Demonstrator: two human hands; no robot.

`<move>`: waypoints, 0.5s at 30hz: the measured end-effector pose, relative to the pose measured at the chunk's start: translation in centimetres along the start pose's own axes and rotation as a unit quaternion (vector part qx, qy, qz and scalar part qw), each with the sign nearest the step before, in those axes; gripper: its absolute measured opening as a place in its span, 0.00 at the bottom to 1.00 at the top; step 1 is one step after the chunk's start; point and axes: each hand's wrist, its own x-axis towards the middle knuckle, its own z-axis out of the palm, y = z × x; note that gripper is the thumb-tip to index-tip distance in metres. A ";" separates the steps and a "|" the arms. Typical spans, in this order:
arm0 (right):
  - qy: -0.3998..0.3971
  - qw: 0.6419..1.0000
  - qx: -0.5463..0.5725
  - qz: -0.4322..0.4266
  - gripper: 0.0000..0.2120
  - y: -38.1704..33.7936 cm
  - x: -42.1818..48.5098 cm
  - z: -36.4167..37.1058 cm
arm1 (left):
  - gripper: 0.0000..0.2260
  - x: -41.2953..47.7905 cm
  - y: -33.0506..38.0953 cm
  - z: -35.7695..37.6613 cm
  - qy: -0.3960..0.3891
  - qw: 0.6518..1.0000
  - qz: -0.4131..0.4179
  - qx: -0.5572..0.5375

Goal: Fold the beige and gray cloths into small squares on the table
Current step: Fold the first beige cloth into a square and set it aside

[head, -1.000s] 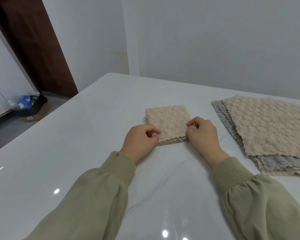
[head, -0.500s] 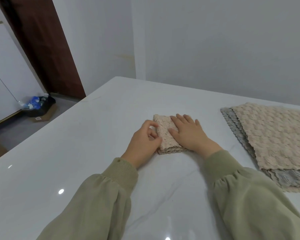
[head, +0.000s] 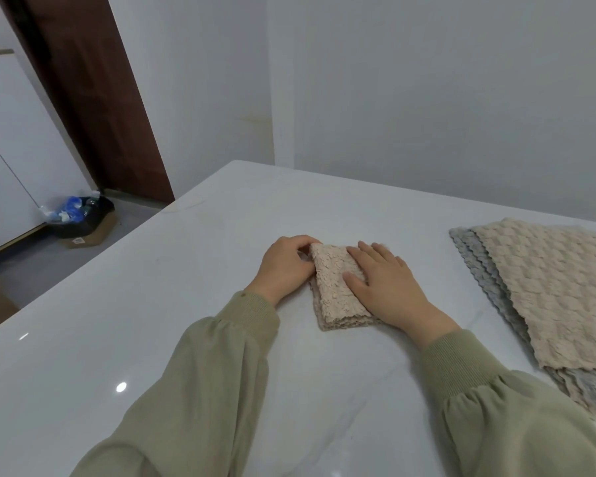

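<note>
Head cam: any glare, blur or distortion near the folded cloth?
Head view: light is soft and even, with no hard shadows. Two small glints sit on the glossy table, well clear of the folded beige cloth, whose texture reads sharp. Wide-angle distortion tilts the door frame and the wall corner.

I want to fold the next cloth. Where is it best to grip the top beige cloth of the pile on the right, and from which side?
Probably pinch the top beige cloth at its near left corner, coming from the left: the gray cloth beneath sticks out past that edge, so the layers are easy to tell apart.
</note>
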 end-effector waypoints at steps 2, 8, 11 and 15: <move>-0.001 1.000 0.005 0.000 0.26 0.0 -0.1 0.0 | 0.10 0.3 0.0 -0.2 -0.018 1.000 0.007 0.004; -0.001 1.000 0.009 0.001 0.26 -0.1 -0.1 0.0 | 0.09 1.1 0.1 0.0 -0.024 0.999 0.021 0.032; -0.005 1.000 0.021 0.002 0.25 -0.1 -0.1 -0.2 | 0.10 1.7 -0.8 -0.7 -0.011 1.000 0.012 0.016; -0.009 0.999 0.032 -0.003 0.25 -0.2 -0.3 -0.3 | 0.12 2.0 -1.5 -1.8 -0.021 1.000 0.000 -0.019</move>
